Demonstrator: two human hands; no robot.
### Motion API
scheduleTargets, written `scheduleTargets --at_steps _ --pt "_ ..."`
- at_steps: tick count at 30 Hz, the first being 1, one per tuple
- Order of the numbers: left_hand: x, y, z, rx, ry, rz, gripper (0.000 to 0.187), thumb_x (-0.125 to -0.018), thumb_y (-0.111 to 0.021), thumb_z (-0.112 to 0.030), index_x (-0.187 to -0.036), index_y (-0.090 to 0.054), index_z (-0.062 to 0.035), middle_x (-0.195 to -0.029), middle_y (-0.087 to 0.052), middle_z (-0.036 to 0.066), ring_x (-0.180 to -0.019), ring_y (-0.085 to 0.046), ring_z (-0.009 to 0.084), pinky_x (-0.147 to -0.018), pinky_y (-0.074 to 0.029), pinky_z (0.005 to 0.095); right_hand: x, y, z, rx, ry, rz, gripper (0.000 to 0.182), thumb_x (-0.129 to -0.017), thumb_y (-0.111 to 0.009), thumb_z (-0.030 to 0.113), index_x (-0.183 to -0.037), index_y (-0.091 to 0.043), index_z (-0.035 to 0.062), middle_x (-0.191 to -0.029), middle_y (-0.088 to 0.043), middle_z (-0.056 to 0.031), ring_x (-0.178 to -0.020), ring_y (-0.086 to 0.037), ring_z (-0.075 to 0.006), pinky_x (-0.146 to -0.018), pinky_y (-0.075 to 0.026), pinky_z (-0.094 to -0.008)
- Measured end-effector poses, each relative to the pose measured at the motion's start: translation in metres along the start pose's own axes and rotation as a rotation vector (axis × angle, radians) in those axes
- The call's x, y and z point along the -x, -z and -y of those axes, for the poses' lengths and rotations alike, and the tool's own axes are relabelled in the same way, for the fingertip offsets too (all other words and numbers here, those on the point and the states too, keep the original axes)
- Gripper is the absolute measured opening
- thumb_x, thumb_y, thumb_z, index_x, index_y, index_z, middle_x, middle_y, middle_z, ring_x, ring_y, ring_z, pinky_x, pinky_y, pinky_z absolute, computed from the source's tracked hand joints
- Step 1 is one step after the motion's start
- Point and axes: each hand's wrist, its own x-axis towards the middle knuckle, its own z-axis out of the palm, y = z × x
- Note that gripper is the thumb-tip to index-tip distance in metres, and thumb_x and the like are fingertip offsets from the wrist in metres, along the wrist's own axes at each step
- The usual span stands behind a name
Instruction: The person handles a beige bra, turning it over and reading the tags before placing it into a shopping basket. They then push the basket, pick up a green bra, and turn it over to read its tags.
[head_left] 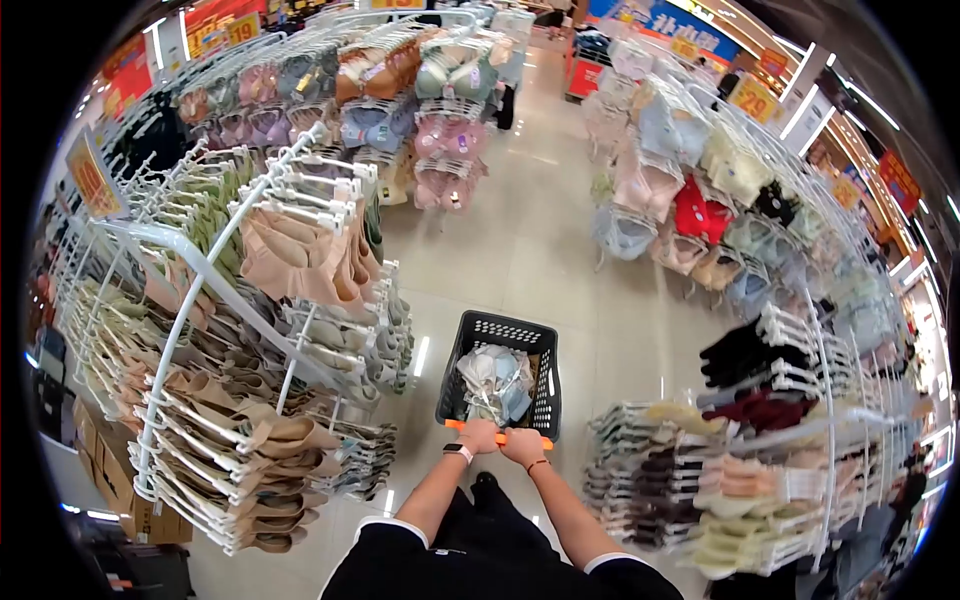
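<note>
My left hand (478, 435) is closed around the orange handle (541, 443) of a dark shopping basket (450, 375). Close beside it, my right hand (521, 446) grips the same handle. The basket is in front of my legs, its sides pierced with small holes; whether it rolls on wheels cannot be seen. Inside lies a crumpled bundle of white and pale blue fabric or plastic (495, 378), with something brownish partly hidden at its right. A watch is on my left wrist and a thin red band on my right.
A white rack of beige and green bras (300, 250) stands close on the left, with a cardboard box (150, 515) beneath. Racks of bras (680, 210) line the right side, one (770, 430) near my right arm. A pale tiled aisle (520, 240) runs ahead between them.
</note>
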Motion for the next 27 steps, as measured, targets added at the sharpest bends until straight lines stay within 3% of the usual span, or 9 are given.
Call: scheduleTargets --at_steps 11,19,27 --pt "-0.127 0.045 0.019 0.149 0.147 -0.065 0.023 -0.07 -0.053 -0.026 -0.075 -0.066 -0.0072 -0.078 -0.065 0.015 -0.075 -0.062 0.0329 -0.069 -0.048 0.0438 -0.147 0.023 -0.1 0.032 0.288 -0.003 0.022 -0.069 -0.06 0.03 -0.061 -0.058 0.0093 -0.059 -0.06 -0.01 -0.052 -0.059 -0.0274 -0.05 -0.047 -0.0389" --pt "-0.224 0.101 0.079 0.288 0.278 -0.059 0.022 -0.07 -0.056 -0.024 -0.08 -0.065 -0.0075 -0.08 -0.064 0.015 -0.078 -0.062 0.0324 -0.07 -0.049 0.0428 -0.296 0.056 -0.117 0.094 0.382 0.127 0.02 -0.07 -0.058 0.03 -0.065 -0.059 0.01 -0.06 -0.061 -0.0107 -0.052 -0.06 -0.0283 -0.048 -0.047 -0.04" --pt "-0.303 0.139 0.15 0.338 0.395 -0.195 0.022 -0.07 -0.056 -0.026 -0.078 -0.065 -0.0075 -0.08 -0.065 0.015 -0.077 -0.063 0.0318 -0.069 -0.05 0.0426 -0.43 0.065 -0.124 0.126 0.5 0.245 0.02 -0.068 -0.058 0.029 -0.07 -0.061 0.0099 -0.064 -0.062 -0.0089 -0.058 -0.062 -0.0271 -0.052 -0.049 -0.0386"
